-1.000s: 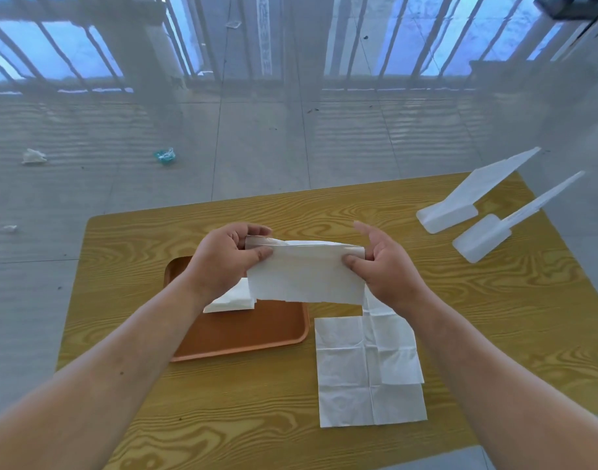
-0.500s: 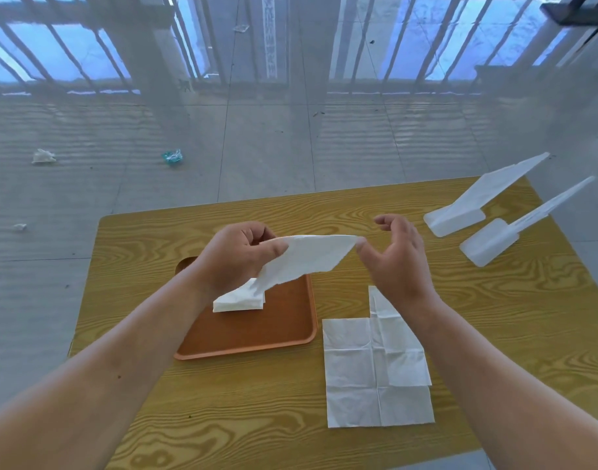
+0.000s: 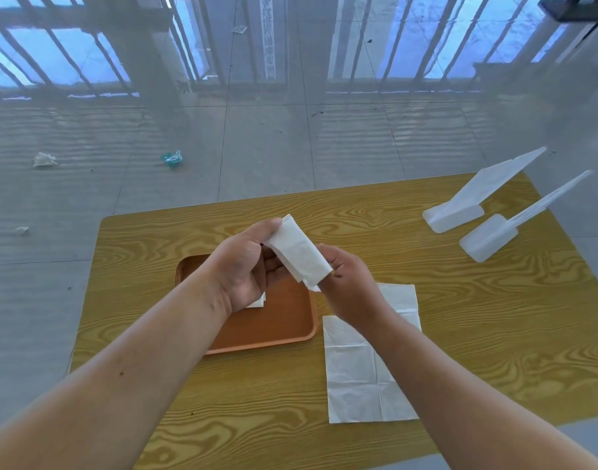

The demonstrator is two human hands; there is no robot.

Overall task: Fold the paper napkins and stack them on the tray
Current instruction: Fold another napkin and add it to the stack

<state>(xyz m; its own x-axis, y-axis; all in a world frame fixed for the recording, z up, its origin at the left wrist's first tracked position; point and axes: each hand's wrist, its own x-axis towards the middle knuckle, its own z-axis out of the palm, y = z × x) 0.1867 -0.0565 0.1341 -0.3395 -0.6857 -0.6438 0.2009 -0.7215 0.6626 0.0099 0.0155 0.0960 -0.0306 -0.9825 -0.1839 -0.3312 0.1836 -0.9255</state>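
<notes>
- A crumpled white scrap [image 3: 45, 159] and a small teal wrapper [image 3: 172, 158] lie on the grey tiled floor [image 3: 263, 147], well beyond the worktop's far left corner.
- The yellow wood-grain worktop [image 3: 494, 317] carries a shallow orange-brown plastic tray [image 3: 277, 320] left of centre.
- On the tray, a folded white napkin [image 3: 258, 302] peeks out from under the left wrist; most of it is hidden, so how many lie there cannot be told.
- The left hand [image 3: 246, 266] hangs above the tray, its grip clamped on the far end of a narrow folded white paper napkin [image 3: 299, 254], fingertips at the top corner.
- That napkin slants down to the right, held in the air over the tray's right edge.
- The right hand [image 3: 348, 283] pinches the napkin's lower end, grip closed on it.
- Flat, creased white paper napkins [image 3: 362, 374] lie unfolded on the worktop just right of the tray, partly under the right forearm.
- Two white plastic stands [image 3: 467, 212] with slanted blades sit near the far right corner.
</notes>
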